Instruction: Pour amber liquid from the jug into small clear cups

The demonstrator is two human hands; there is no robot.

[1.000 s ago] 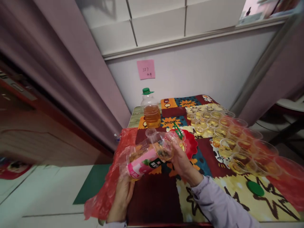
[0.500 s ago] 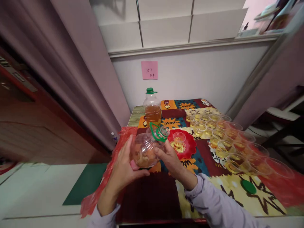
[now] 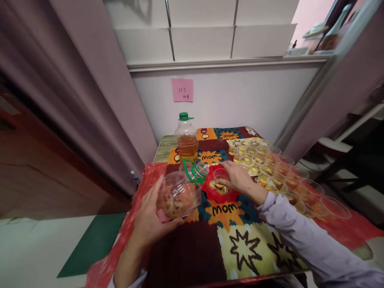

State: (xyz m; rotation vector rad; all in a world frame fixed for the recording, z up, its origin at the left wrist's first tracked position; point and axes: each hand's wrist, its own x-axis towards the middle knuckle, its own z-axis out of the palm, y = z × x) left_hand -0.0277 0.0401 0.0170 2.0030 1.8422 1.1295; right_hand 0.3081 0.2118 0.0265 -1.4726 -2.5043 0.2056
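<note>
The left hand (image 3: 151, 218) is wrapped round a clear bottle (image 3: 179, 194), tilted mouth-up over the counter (image 3: 192, 248); the right hand's fingers (image 3: 223, 182) pinch a small cup (image 3: 221, 175) on the red plate (image 3: 222, 193). Pouring looks paused; next calls for shifting that cup gently

I see a big clear bottle (image 3: 179, 193) tipped on its side above the left edge of the table, open mouth with a green ring pointing toward the far edge. A little clear cup (image 3: 221, 175) stands upright on a red plate (image 3: 220, 193) near the table's middle.
</note>
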